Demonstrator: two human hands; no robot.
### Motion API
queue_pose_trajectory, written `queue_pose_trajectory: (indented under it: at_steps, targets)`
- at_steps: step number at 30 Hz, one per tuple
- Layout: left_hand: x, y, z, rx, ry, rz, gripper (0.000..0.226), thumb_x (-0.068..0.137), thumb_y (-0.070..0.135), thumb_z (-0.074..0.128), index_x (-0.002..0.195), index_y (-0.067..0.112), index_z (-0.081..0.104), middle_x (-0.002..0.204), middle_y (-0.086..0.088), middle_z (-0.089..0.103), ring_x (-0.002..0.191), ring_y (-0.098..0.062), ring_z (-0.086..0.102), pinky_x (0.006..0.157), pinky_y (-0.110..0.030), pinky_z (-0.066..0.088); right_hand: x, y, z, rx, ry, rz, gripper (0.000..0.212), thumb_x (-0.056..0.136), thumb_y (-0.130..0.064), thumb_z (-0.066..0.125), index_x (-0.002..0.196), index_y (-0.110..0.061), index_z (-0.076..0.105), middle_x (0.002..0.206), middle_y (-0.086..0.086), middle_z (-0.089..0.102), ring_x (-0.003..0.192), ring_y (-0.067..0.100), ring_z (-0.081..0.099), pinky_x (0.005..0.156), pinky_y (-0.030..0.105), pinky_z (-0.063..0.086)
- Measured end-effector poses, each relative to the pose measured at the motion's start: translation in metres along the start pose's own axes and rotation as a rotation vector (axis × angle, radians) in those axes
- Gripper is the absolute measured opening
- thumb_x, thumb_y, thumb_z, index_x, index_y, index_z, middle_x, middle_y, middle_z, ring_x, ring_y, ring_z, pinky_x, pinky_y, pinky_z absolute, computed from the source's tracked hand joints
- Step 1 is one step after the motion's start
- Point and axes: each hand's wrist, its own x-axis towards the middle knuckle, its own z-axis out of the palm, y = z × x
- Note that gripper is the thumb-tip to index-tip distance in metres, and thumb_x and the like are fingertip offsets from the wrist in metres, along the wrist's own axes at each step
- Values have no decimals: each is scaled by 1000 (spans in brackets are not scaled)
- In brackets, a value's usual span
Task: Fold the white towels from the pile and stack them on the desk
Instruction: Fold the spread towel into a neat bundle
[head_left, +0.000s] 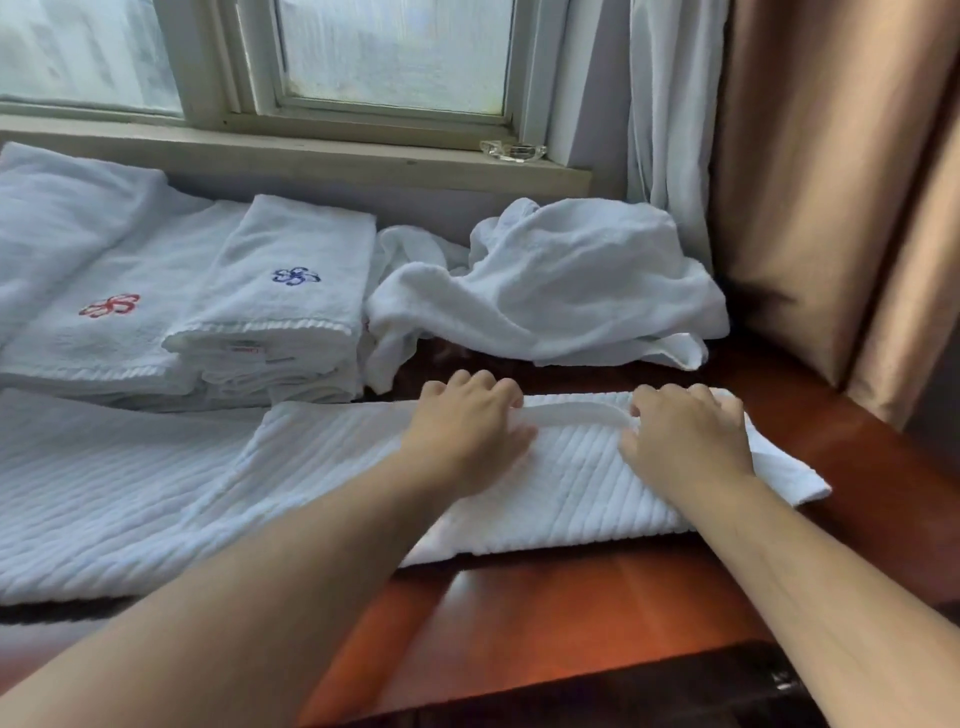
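Head view: my left hand (470, 423) and right hand (685, 434), fingers curled, pinching far edge of ribbed white towel (561, 488) at frame centre, on red-brown desk (545, 613). Risk: edges misalign if my hands pull unevenly; long left end may drag. Towel half-folded, thick, ridged. Folded stack (280, 322) centre-left; unfolded pile (561, 291) upper centre-right.
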Motion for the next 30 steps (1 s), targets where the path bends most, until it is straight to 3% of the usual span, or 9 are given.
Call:
queue_pose_trajectory:
  at_steps: [3,7,9,12,14,18,23,27,30]
  targets:
    - [20,36,16,-8,-35,51,40,98,56,45,129,31,53,121,6,54,113,-20,47,95,-40,34,-14,20,-14,140,-147,45,41,81,-39,61,121,-31,57,118,-6,62,116,24,51,92,41,36]
    - [33,54,31,-39,-30,50,19,100,44,45,112,34,55,106,9,52,99,-16,44,85,-37,33,-35,48,-25,118,-281,87,46,83,-32,59,128,-28,49,125,-3,55,116,24,49,94,42,38]
    - [38,59,31,-90,10,42,8,99,40,46,100,34,51,95,11,51,93,-17,47,79,-36,31,-38,62,-29,47,-219,113,36,85,-29,56,121,-25,51,119,-1,56,110,25,50,87,40,38]
    - [46,63,25,-142,58,-3,20,98,44,47,87,29,53,78,12,50,76,-17,51,60,-31,31,-34,84,-34,31,-33,173,37,83,-29,59,120,-25,55,112,1,59,105,27,54,82,40,39]
    - [51,62,22,-155,56,-57,33,98,48,47,76,24,51,70,11,51,65,-11,50,50,-28,28,-28,98,-32,122,123,206,38,82,-26,64,119,-23,61,107,4,65,100,31,58,82,42,42]
    - [58,56,24,-183,-1,-102,44,96,53,47,70,18,53,69,5,59,64,-13,56,51,-28,34,-7,118,-8,411,247,291,6,88,-25,65,93,-25,69,90,1,69,88,32,60,76,41,47]
    - [65,55,31,-170,29,-70,46,94,55,53,67,17,53,64,6,57,61,-10,54,49,-27,32,20,138,31,745,71,397,20,91,-39,66,84,-20,68,77,-9,66,77,18,62,62,30,43]
    - [75,53,35,-150,54,-45,49,94,55,57,65,16,52,62,6,56,60,-7,50,48,-27,30,36,144,49,721,24,450,33,97,-39,56,72,-18,60,69,-4,61,74,24,59,55,29,34]
    - [77,52,40,-142,27,-21,45,94,56,57,68,20,53,66,8,57,61,-10,53,49,-28,33,45,139,56,607,-98,478,31,98,-43,54,75,-22,57,77,-2,63,77,23,59,59,33,36]
